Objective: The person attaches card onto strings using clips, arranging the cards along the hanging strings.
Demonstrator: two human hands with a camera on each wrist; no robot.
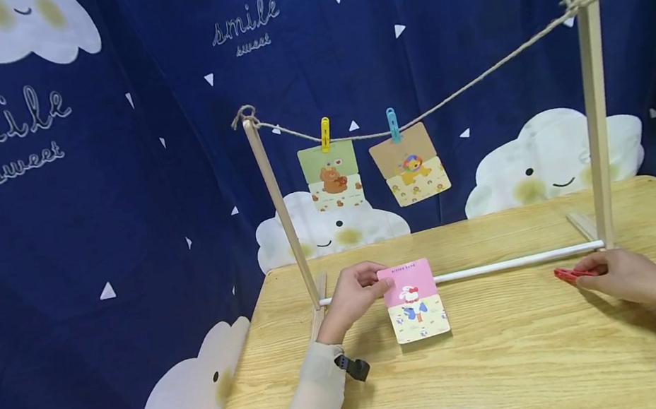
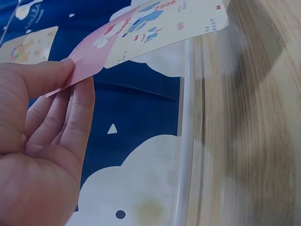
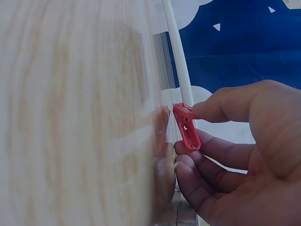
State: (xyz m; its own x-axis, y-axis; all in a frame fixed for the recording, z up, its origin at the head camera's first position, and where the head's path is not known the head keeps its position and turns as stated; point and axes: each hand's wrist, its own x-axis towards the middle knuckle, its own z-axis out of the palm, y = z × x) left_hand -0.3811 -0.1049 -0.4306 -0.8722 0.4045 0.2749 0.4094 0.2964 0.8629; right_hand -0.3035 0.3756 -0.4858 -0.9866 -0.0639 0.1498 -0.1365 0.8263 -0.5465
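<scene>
My left hand pinches a pink and cream card by its upper left edge, thumb in front and fingers behind. The card, printed with a white character with a red bow, is held up over the table. In the left wrist view the thumb presses on the pink part of the card. Off to the right, my right hand holds a red clothespin low over the table. The right wrist view has the clothespin between thumb and fingers.
A twine line sags between two wooden posts. From it hang a bear card on a yellow clothespin and a lion card on a blue clothespin. A white rod joins the posts low down, above the wooden table.
</scene>
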